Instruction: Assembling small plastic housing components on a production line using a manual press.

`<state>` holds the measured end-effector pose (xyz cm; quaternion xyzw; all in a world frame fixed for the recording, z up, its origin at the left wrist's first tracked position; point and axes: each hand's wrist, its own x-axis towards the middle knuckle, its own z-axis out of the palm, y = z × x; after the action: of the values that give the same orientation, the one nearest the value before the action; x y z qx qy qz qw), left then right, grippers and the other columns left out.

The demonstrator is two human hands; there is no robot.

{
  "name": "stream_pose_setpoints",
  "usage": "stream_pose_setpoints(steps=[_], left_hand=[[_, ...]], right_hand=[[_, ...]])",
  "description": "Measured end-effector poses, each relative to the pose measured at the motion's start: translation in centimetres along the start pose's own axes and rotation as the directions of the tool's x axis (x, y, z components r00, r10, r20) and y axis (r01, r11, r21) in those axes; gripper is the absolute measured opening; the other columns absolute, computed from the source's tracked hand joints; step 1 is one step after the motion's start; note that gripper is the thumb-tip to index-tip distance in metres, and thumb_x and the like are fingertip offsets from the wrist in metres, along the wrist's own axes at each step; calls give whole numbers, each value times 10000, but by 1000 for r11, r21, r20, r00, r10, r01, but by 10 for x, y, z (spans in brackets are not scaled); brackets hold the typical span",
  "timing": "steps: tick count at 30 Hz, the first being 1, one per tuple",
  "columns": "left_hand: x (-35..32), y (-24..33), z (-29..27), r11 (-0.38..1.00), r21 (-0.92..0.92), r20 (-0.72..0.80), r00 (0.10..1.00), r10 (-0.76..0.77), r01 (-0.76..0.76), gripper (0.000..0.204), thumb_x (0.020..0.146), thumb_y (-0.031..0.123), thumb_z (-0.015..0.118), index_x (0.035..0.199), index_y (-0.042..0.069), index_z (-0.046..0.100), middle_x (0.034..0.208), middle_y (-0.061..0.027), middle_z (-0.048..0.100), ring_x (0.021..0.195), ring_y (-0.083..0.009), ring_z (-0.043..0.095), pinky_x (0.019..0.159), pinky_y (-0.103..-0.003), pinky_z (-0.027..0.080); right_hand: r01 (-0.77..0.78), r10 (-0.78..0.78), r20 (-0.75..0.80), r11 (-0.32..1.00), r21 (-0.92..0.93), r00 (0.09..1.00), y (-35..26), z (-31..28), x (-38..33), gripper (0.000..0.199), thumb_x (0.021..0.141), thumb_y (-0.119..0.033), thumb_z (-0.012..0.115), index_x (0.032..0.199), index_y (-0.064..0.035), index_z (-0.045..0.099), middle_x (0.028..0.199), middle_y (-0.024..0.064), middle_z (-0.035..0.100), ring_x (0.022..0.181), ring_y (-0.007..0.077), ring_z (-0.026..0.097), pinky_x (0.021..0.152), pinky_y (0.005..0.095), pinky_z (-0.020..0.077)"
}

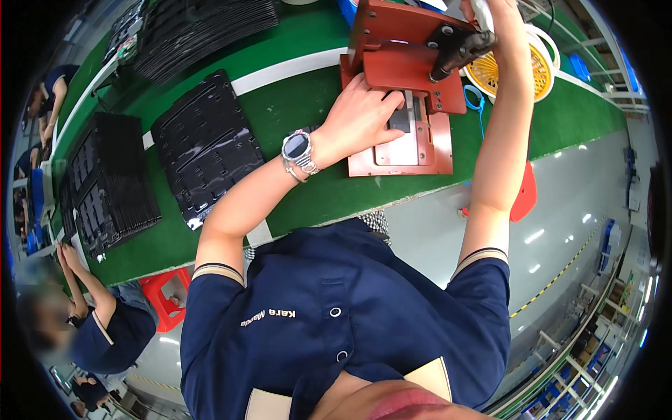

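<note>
In front of me stands a reddish-brown hand press [406,70] with a flat base plate. My left hand [357,115] reaches onto its base, partly beneath the upper plate. Its thumb and forefinger lie on either side of a small black part [400,121], which rests by a pale metal strip. The other fingertips are hidden at the press's edge. Up at the top edge, my right hand [498,8] is closed round the light grip of the press lever [483,15]; the frame cuts part of this hand off. A dark toggle clamp [458,56] sits below it.
Left on the green bench lie a black moulded tray [206,143] and stacks of black trays [112,182]. A yellow basket [542,70] stands right of the press, with a blue loop [474,98] nearby. Red stools [523,192] stand below. A co-worker [112,322] sits at left.
</note>
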<state>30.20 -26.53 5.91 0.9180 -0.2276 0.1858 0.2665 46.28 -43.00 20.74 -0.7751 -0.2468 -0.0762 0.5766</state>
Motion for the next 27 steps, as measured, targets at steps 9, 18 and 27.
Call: stream_pose_setpoints(steps=[9,18,27], left_hand=[[-52,-56,-54,918,121,79,918,-389,378,444,817,348,798,1130,82,629,1353,-101,623,1240,-325,560,1053,-436,456],[-120,-7,-75,939,86,233,910,-343,332,813,742,300,861,1431,67,495,1480,-164,466,1367,-381,437,1149,-463,393],[-102,9,-75,927,45,84,923,-376,373,724,729,203,859,1381,87,568,1401,-111,543,1287,-346,511,1074,-438,468]], right_hand=[[-27,21,47,992,125,999,2,3,4,362,997,-351,597,762,-79,637,626,0,561,556,100,497,525,252,351],[-9,7,19,991,133,1000,3,3,1,382,986,-385,587,761,-79,629,608,7,548,551,103,488,521,251,343],[17,-17,1,984,178,1000,7,6,2,366,989,-378,603,782,-79,634,612,7,556,561,107,506,531,253,360]])
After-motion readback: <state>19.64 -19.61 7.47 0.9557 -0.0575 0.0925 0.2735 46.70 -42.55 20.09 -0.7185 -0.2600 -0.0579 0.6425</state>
